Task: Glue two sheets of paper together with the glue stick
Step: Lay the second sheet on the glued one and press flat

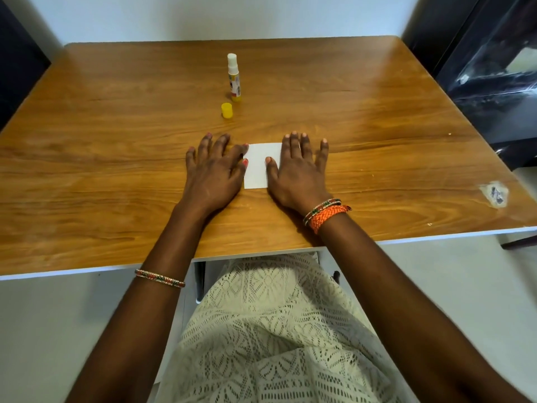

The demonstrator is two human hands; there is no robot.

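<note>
Wood-grain table (116, 170) against a pale wall (203, 16). Left hand (213, 170) and right hand (299, 170) lie flat, fingers spread, flanking white paper (260, 165). Uncapped glue stick (234, 77) stands at 12 o'clock, yellow cap (227, 110) beside.

From my remote seat I see two bare forearms, no sleeves on either. Taking the white paper (261, 165) as my landmark: the left hand (213, 170) lies just left of it, the right hand (299, 173) just right. Nearer me than the paper, the right wrist wears a braided orange band (327, 218) beside a thin beaded bangle (321, 207) in red, green and gold. The left forearm carries a similar beaded bangle (159, 278). Below, a cream lace garment (270, 330) with an openwork pattern covers the lap.
</note>
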